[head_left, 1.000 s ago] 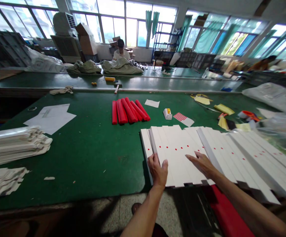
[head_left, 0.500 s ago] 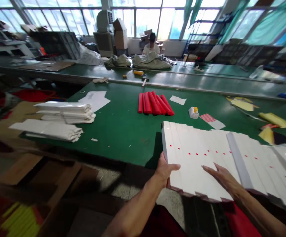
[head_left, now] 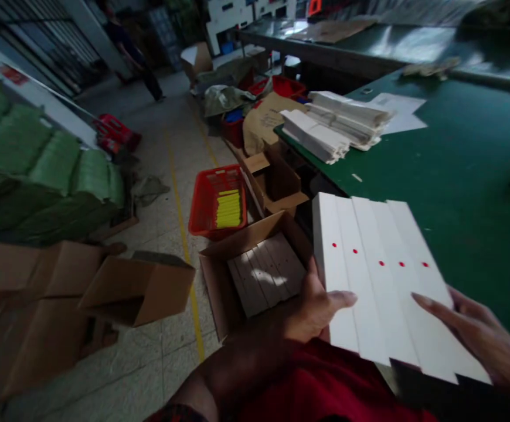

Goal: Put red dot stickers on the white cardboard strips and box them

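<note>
A person's left hand (head_left: pixel 314 305) and right hand (head_left: pixel 479 334) grip a stack of white card strips (head_left: pixel 382 275) from either side, thumbs across its red-dotted top. The stack is held just past the edge of a green workbench (head_left: pixel 435 176), above and beside an open cardboard box (head_left: pixel 220 281) packed with similar white strips (head_left: pixel 266 275). Beyond it, a red plastic basket (head_left: pixel 215 202) holds yellow bundles (head_left: pixel 228 208) on the tiled floor (head_left: pixel 127 363).
</note>
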A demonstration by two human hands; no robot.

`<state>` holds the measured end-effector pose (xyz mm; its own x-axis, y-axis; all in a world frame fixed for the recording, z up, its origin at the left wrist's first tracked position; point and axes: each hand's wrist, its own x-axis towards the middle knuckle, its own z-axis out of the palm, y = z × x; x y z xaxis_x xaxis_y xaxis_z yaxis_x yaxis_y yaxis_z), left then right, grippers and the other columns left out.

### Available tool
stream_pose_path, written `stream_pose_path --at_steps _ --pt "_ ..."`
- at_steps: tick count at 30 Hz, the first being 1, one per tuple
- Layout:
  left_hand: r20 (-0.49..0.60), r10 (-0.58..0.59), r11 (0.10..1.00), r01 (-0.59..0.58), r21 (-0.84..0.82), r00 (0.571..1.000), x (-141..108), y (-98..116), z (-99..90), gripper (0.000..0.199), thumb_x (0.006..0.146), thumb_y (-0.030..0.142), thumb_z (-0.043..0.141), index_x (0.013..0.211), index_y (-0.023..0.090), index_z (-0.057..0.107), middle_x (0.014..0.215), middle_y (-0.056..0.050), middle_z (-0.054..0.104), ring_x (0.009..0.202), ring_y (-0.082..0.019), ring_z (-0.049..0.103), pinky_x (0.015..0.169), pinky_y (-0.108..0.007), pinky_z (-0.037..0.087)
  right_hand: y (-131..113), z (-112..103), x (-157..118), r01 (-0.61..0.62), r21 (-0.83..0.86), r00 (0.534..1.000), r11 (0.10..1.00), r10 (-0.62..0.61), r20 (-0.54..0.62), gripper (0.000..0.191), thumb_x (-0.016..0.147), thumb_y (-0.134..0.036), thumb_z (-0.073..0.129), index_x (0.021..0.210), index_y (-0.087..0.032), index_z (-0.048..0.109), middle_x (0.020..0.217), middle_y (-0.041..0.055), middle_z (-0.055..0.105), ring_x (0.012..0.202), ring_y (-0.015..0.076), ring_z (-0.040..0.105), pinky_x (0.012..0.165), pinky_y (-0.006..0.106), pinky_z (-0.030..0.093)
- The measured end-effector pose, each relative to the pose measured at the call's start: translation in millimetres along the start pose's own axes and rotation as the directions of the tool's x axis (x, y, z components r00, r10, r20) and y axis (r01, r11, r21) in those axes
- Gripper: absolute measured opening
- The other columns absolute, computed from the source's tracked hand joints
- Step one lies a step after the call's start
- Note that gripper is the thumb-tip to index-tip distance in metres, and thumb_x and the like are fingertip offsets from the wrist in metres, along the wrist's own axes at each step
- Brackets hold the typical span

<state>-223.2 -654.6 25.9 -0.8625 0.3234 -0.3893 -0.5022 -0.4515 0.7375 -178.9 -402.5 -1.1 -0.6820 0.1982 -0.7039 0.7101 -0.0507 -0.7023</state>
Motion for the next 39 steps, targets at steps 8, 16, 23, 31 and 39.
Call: stream_pose_path --at_steps 8,16,23,31,39 --pt "-0.401 0.114 0.986 -0.152 -0.064 0.909 -71.4 -6.8 -145.5 0.070 0.055 0.017 0.074 0.122 0.016 0.052 0.104 -0.009 0.071 0.090 -0.025 0.066 0.080 -0.034 0.052 -4.6 174.1 31.1 -0.048 -0.080 0.894 0.996 0.079 0.441 0.084 0.061 -0.046 0.082 0.133 -0.018 0.050 0.101 0.0140 0.071 0.077 0.0354 0.069 0.064 0.043 0.058" --pt "-0.595 -0.018 0.995 -0.044 -0.089 0.804 -53.8 -44.4 -250.5 0.068 0.048 0.017 0.073 0.115 0.014 0.061 0.092 -0.008 0.073 0.078 -0.024 0.066 0.071 -0.034 0.051 64.6 254.6 133.1 0.040 -0.473 0.977 0.880 0.066 0.205 0.076 0.051 -0.057 0.081 0.112 -0.015 0.064 0.115 0.0174 0.065 0.105 0.0381 0.061 0.077 0.039 0.055" --pt "-0.651 -0.127 0.987 0.028 -0.159 0.748 -19.1 -81.3 -311.3 0.073 0.046 0.019 0.075 0.117 0.015 0.061 0.089 -0.009 0.072 0.073 -0.024 0.066 0.068 -0.034 0.051 99.8 295.3 191.0 0.101 -0.364 0.844 0.926 0.114 0.525 0.075 0.062 -0.052 0.076 0.125 -0.017 0.056 0.102 0.0120 0.070 0.087 0.0317 0.067 0.068 0.036 0.055" --pt "-0.661 -0.110 0.985 -0.005 -0.170 0.743 13.8 -107.0 -344.0 0.083 0.047 0.019 0.077 0.127 0.016 0.055 0.096 -0.010 0.072 0.083 -0.027 0.068 0.077 -0.041 0.052 116.5 316.3 235.5 0.067 -0.284 0.783 0.957 0.126 0.609 0.066 0.062 -0.053 0.075 0.114 -0.016 0.055 0.101 0.0129 0.068 0.082 0.0296 0.067 0.066 0.036 0.054" --pt "-0.650 -0.079 0.985 -0.041 -0.167 0.756 20.7 -130.9 -359.4 0.079 0.049 0.015 0.073 0.127 0.019 0.056 0.107 -0.010 0.071 0.108 -0.032 0.062 0.092 -0.045 0.049 144.7 321.6 259.1 -0.013 -0.325 0.789 0.946 0.209 0.577 0.070 0.062 -0.056 0.074 0.117 -0.017 0.058 0.096 0.0143 0.070 0.087 0.0342 0.066 0.073 0.047 0.054"
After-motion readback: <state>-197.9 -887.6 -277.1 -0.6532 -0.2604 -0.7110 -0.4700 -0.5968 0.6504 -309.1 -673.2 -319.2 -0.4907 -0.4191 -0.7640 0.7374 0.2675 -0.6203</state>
